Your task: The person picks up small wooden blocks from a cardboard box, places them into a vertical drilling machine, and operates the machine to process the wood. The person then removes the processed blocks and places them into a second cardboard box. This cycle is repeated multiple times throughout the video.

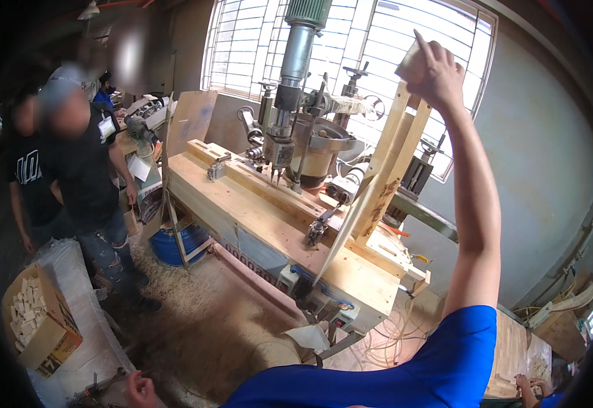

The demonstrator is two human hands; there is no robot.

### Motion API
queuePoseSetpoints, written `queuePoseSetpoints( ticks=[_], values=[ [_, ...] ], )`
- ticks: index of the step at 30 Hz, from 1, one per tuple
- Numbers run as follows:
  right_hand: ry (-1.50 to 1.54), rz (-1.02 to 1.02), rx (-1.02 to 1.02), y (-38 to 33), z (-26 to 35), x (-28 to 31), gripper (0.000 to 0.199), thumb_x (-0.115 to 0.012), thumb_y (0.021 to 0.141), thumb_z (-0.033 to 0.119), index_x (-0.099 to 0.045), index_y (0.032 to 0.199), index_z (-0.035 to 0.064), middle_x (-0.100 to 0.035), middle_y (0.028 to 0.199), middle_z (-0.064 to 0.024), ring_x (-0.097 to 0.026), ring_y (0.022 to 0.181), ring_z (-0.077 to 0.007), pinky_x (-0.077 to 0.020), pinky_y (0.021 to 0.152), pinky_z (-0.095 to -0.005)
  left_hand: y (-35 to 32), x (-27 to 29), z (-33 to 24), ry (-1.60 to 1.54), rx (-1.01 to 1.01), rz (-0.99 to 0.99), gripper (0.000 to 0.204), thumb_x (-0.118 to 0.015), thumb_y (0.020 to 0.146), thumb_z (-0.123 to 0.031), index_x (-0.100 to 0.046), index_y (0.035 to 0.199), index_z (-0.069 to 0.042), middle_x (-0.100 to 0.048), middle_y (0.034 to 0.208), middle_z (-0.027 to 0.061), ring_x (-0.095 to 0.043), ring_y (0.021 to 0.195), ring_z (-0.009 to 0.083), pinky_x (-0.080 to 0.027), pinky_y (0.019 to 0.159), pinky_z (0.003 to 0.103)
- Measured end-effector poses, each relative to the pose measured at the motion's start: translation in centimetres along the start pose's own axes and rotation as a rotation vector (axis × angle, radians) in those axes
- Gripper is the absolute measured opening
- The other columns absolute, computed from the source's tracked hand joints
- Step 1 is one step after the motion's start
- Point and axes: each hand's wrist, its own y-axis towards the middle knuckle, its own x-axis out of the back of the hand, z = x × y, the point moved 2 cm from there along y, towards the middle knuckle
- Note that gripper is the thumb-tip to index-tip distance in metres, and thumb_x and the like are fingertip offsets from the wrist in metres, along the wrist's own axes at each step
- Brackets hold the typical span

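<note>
My right hand (438, 73) is raised at the upper right, its index finger stretched upward. Thumb and other fingers close on a small pale wooden block (412, 62), partly covered by the hand. Just below it is the top of an upright wooden chute (393, 163), fixed to the end of a drilling machine's wooden table (259, 216). At the lower left edge my left hand (140, 391) is loosely curled, with nothing visible in it. Part of this hand is cut off by the picture edge.
The drill head (279, 146) hangs over the table, beside a metal bowl (323, 132). A cardboard box (41, 319) of wooden pieces stands at left. Two people (82, 163) stand beyond it. A blue drum (177, 245) sits under the table. Another person's hand (528, 387) shows at lower right.
</note>
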Motion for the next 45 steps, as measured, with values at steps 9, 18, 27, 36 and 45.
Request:
queuePoseSetpoints(
  ticks=[9, 18, 27, 36, 45],
  values=[
    [-0.321, 0.226, -0.101, 3.3, -4.5, -5.7, 0.110, -0.083, 0.058, 0.029, -0.016, 0.144, 0.0350, -0.043, 0.130, -0.0047, -0.040, 0.124, -0.0236, -0.0382, 0.098, -0.0549, -0.7, 8.1, -0.2, 0.217, 0.149, -0.486, 0.034, -0.059, 0.088, -0.028, -0.062, 0.109, 0.000, -0.065, 0.102, 0.0195, -0.062, 0.092, 0.0290, -0.047, 0.083, 0.036],
    [-0.410, 0.375, -0.202, 3.9, -4.3, -9.5, 0.090, -0.070, 0.073, 0.021, -0.017, 0.144, 0.0348, -0.042, 0.133, -0.0031, -0.039, 0.125, -0.0215, -0.0359, 0.101, -0.0542, -0.7, 8.9, -0.6, 0.373, 0.329, -0.394, 0.043, -0.054, 0.089, -0.035, -0.061, 0.107, 0.003, -0.062, 0.102, 0.0256, -0.058, 0.096, 0.0376, -0.045, 0.084, 0.041],
    [-0.369, 0.268, -0.135, 3.2, -4.6, -11.3, 0.095, -0.070, 0.069, 0.007, -0.019, 0.144, 0.0351, -0.043, 0.130, -0.0015, -0.040, 0.123, -0.0195, -0.0417, 0.093, -0.0492, -0.3, 8.8, -1.1, 0.336, 0.284, -0.420, 0.043, -0.055, 0.089, -0.034, -0.057, 0.114, 0.000, -0.062, 0.105, 0.0221, -0.059, 0.098, 0.0353, -0.045, 0.086, 0.040],
    [-0.443, 0.328, -0.198, 3.0, -5.2, -12.9, 0.106, -0.074, 0.064, 0.007, -0.013, 0.145, 0.0384, -0.039, 0.136, -0.0009, -0.039, 0.125, -0.0183, -0.0430, 0.091, -0.0492, -0.1, 8.9, -3.7, 0.414, 0.422, -0.265, 0.045, -0.054, 0.090, -0.036, -0.053, 0.119, -0.002, -0.062, 0.106, 0.0209, -0.059, 0.099, 0.0343, -0.044, 0.086, 0.039],
    [-0.431, 0.342, -0.116, 1.9, -5.3, -13.1, 0.108, -0.072, 0.065, 0.005, -0.008, 0.144, 0.0410, -0.039, 0.134, 0.0001, -0.039, 0.125, -0.0183, -0.0422, 0.093, -0.0515, -0.1, 8.9, -4.1, 0.408, 0.437, -0.230, 0.046, -0.055, 0.090, -0.037, -0.052, 0.120, -0.002, -0.062, 0.105, 0.0216, -0.059, 0.097, 0.0355, -0.044, 0.086, 0.040]
  ],
)
